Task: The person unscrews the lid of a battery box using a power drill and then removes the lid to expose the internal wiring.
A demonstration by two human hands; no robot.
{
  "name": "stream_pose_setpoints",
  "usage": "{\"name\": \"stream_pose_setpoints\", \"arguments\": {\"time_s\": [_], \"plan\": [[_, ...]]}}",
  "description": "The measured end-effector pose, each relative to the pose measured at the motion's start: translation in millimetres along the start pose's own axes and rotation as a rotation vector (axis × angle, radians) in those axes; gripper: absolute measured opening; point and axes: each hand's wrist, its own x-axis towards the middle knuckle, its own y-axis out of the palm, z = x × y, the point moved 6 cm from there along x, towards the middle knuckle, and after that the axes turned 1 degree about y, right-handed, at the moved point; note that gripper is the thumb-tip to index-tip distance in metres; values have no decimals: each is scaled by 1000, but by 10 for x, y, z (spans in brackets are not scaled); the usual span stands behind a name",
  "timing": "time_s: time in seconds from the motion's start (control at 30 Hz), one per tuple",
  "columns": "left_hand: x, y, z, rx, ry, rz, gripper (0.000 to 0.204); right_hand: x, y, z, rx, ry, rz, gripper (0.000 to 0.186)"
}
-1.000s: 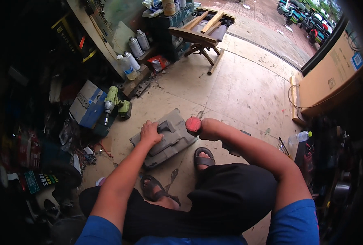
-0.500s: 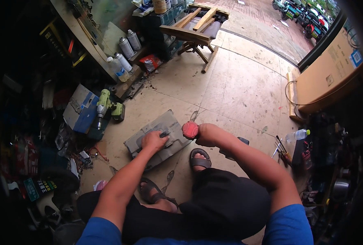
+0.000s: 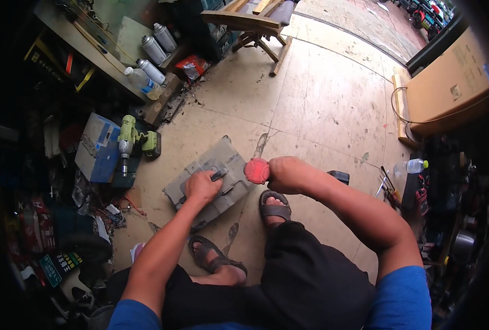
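Floor (image 3: pixel 327 104) carries the case (image 3: pixel 220 153) at eleven o'clock, your left hand (image 3: pixel 202 187) clasping its handle (image 3: pixel 219 174), your right hand (image 3: pixel 288 175) a tool (image 3: pixel 257 171).

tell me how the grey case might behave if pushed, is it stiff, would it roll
The case looks stiff: it is ridged and shows no sag under the left hand. It probably won't roll, being boxy and broad. Its weight is hard to judge, since it appears closed and any contents are hidden.

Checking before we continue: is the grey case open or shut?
The grey case looks shut: no gap shows along its lid, under the left hand.
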Motion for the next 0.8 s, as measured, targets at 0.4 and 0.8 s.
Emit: {"name": "stream_pose_setpoints", "arguments": {"time_s": [0.4, 0.8], "plan": [[-69, -20, -19, 2, 19, -18, 32, -16, 47, -5, -16, 37, 61, 15], [103, 52, 132, -43, -22, 22, 37, 71, 35, -59, -3, 27, 56, 15]]}}
